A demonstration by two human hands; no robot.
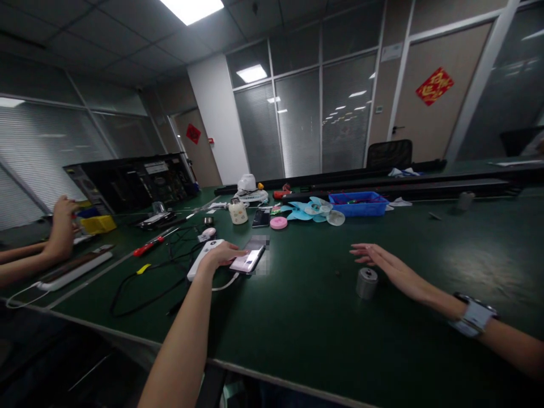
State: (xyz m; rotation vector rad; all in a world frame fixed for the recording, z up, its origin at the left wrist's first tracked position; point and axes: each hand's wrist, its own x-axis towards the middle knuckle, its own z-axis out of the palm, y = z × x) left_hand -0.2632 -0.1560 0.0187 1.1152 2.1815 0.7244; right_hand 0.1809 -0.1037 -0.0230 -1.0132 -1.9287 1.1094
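My left hand (223,254) reaches over a white power strip (196,267), fingers stretched out, with the fingertips on the lit screen of a smartphone (250,258). The phone lies on the green table, and a white cable (224,287) runs from its near end. Above the table on the right, my right hand (382,264) is open, fingers extended, nothing in it. Just below and left of that hand, a small grey metal cylinder (366,283) stands upright; the two look apart.
Black cables (127,309) and a red screwdriver (148,246) lie left of my left arm. Behind are a cream bottle (238,211), a pink disc (279,223), light-blue fan blades (301,210) and a blue basket (361,208). A co-worker's hand (63,218) is far left.
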